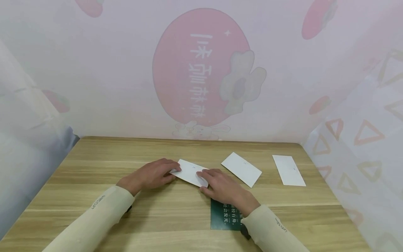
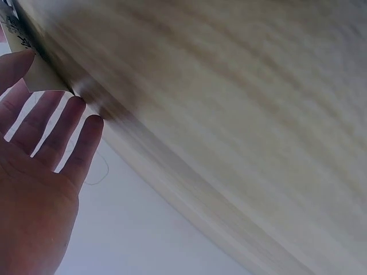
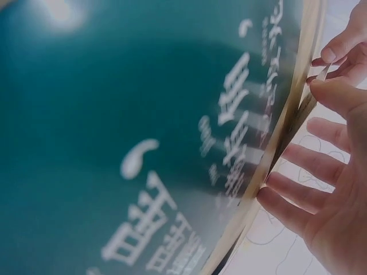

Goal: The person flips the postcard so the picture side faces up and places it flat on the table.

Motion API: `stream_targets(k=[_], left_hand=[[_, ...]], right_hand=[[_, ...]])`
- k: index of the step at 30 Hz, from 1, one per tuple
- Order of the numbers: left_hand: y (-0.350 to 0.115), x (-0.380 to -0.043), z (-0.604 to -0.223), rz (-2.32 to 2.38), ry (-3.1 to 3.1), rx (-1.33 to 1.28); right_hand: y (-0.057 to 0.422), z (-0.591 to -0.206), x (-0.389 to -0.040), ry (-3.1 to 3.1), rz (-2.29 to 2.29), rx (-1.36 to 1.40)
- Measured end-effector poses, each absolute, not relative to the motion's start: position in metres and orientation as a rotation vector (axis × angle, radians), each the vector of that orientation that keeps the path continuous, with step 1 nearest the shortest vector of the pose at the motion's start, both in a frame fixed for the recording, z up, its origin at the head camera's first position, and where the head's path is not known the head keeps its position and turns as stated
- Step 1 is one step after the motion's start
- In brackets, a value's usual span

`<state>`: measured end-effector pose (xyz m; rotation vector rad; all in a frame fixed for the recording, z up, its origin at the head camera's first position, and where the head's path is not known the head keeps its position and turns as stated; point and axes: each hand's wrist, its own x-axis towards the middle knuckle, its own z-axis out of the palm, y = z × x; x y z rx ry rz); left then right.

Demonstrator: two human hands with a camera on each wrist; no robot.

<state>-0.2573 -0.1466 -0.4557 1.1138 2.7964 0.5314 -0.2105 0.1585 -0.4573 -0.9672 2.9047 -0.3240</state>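
Note:
A white card [image 1: 192, 172] is held near the middle of the table, one end in each hand. My left hand [image 1: 156, 174] grips its left end between thumb and fingers. The left wrist view shows the card's cream underside [image 2: 49, 77] with dark writing, the thumb against it. My right hand [image 1: 224, 187] pinches the right end, fingers over the top face and thumb at the near edge. A dark green card [image 1: 220, 218] with white writing lies on the table below the right hand, partly hidden by the wrist; it fills much of the right wrist view.
Two more white cards lie to the right on the wooden table [image 1: 94, 168]: a tilted one [image 1: 241, 168] close beyond the right hand and another [image 1: 289, 170] by the right edge. A printed cloth backdrop [image 1: 119, 70] rises behind the table's far edge.

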Motion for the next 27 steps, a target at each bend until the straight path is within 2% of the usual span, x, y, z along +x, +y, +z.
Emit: stream_targets(k=[27], left_hand=[[-0.1526,-0.256,-0.46,0.6,2.797,1.09]], right_hand=[[0.1535,-0.4537,-0.21,2.904,-0.342,-0.898]])
